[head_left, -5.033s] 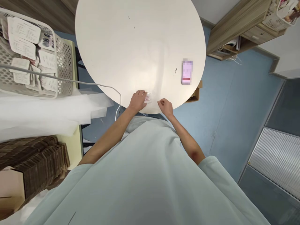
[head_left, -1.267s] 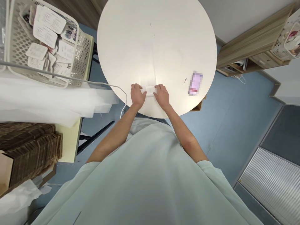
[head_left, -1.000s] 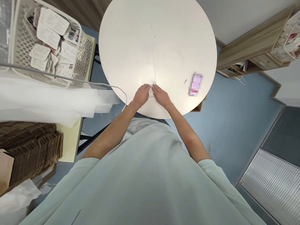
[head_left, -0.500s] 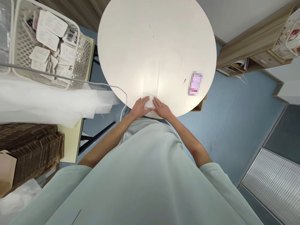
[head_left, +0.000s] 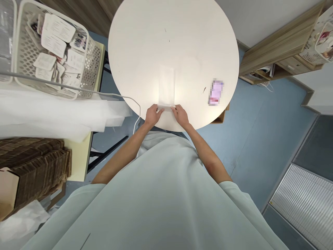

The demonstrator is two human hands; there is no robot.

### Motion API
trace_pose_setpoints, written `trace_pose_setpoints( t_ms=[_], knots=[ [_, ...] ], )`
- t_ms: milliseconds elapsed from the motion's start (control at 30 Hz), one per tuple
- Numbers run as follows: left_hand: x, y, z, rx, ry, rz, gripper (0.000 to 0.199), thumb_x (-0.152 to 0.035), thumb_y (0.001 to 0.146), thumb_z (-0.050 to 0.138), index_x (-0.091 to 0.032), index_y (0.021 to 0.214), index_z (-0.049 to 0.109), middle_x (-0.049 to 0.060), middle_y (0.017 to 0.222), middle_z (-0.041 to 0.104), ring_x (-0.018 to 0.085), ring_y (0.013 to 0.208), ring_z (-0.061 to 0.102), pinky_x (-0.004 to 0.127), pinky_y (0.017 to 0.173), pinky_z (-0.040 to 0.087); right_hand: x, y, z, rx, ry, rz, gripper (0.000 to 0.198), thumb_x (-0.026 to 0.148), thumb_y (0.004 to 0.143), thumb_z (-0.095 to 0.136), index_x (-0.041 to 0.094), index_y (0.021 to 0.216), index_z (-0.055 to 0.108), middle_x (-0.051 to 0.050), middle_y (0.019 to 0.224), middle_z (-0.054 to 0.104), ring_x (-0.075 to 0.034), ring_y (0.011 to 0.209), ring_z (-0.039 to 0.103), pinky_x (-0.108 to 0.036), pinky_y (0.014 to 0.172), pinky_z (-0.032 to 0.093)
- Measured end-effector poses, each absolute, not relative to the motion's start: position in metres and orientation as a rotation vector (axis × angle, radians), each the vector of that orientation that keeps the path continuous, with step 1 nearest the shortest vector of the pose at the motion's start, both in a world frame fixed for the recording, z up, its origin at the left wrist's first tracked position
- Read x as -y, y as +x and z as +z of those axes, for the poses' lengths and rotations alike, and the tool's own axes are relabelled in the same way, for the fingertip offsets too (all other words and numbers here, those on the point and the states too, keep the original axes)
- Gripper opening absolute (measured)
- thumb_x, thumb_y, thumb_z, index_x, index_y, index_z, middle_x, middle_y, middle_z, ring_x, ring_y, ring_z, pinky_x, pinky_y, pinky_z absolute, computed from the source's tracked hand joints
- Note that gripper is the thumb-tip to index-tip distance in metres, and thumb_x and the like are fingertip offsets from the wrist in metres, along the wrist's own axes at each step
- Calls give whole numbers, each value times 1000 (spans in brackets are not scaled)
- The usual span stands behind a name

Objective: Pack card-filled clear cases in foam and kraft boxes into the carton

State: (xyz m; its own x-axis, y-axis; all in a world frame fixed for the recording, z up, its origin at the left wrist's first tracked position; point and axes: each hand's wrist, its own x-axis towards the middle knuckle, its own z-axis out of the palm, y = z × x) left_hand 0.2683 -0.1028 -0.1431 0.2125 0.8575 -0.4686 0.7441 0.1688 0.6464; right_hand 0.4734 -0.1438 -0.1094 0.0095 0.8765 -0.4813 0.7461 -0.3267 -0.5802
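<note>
A narrow strip of thin, translucent white packing sheet point(head_left: 167, 85) lies lengthwise on the round white table point(head_left: 140, 41), running away from my body. Its near end forms a small folded or rolled edge. My left hand point(head_left: 153, 115) is closed on the left corner of that edge, thumb toward the middle. At the right corner, my right hand point(head_left: 181, 115) grips in the same way. Whether anything lies inside the fold cannot be made out.
On the table's right lies a blurred pink phone-like object point(head_left: 215, 92). To the left stand a perforated basket point(head_left: 91, 59) of printed cards, a pile of white sheets point(head_left: 65, 111) and stacked flat cardboard point(head_left: 39, 166). A white cable point(head_left: 114, 93) hangs near the table's left edge.
My hands have gone from lying flat over the sheet's near end to gripping its corners. That end is now folded or rolled a little farther from my body.
</note>
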Motion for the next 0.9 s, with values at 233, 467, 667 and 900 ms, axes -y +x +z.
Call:
trace_pose_setpoints(
  t_ms=[233,467,667,900],
  knots=[
    [89,286,-147,-1731,1541,87,29,-46,104,62,-23,119,71,16,117,75,37,110,72,54,102,59,117,469,-124,1556,-2277,1171,33,37,118,49,18,138,67,-15,135,71,-23,113,74,-36,106,61],
    [77,287,-141,-1446,1861,167,63,-42,110,51,-20,169,49,21,174,50,41,167,40,63,135,36,101,471,-121,1969,-2068,971,45,25,116,46,22,159,58,-14,172,53,-28,162,49,-48,130,51],
    [77,282,-151,-1220,1996,116,59,-25,113,30,-10,166,53,22,179,45,34,169,40,58,140,31,113,480,-123,2207,-1878,1049,54,28,116,44,19,170,50,-13,184,41,-28,173,36,-51,140,39],
    [130,258,-140,-1037,2123,65,70,-44,112,49,-6,171,45,25,184,35,36,173,31,57,142,28,176,479,-136,2330,-1806,1002,62,29,117,43,12,176,39,-18,185,35,-30,175,31,-53,138,42]
  ],
)
